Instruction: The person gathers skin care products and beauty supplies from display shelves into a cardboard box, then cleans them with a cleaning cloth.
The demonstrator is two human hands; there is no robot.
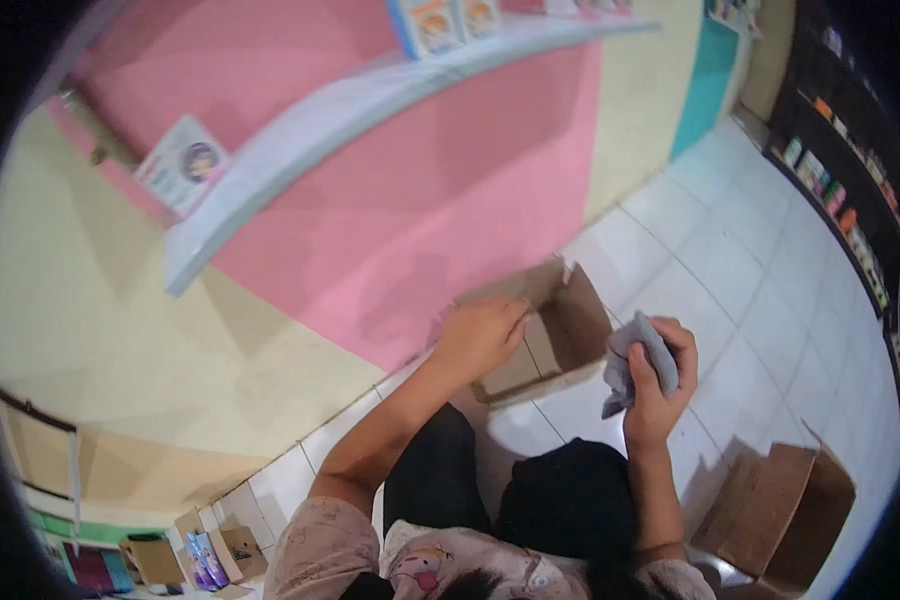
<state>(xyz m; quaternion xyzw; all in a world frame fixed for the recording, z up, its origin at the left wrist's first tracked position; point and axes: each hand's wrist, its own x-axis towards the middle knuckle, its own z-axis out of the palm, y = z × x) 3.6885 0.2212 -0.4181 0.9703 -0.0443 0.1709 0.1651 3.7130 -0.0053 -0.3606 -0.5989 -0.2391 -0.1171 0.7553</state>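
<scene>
My right hand is closed around a crumpled grey cloth, held up to the right of an open cardboard box. The box stands on the tiled floor against the pink wall, and floor tiles show through its inside. Over the box's left side is my left hand, its fingers bent together near the rim. Whether those fingers hold anything is too small to tell.
A white shelf with boxes on it juts from the pink wall. Another open cardboard box lies at the lower right. Dark shelves with products line the right. More boxes stand at the lower left.
</scene>
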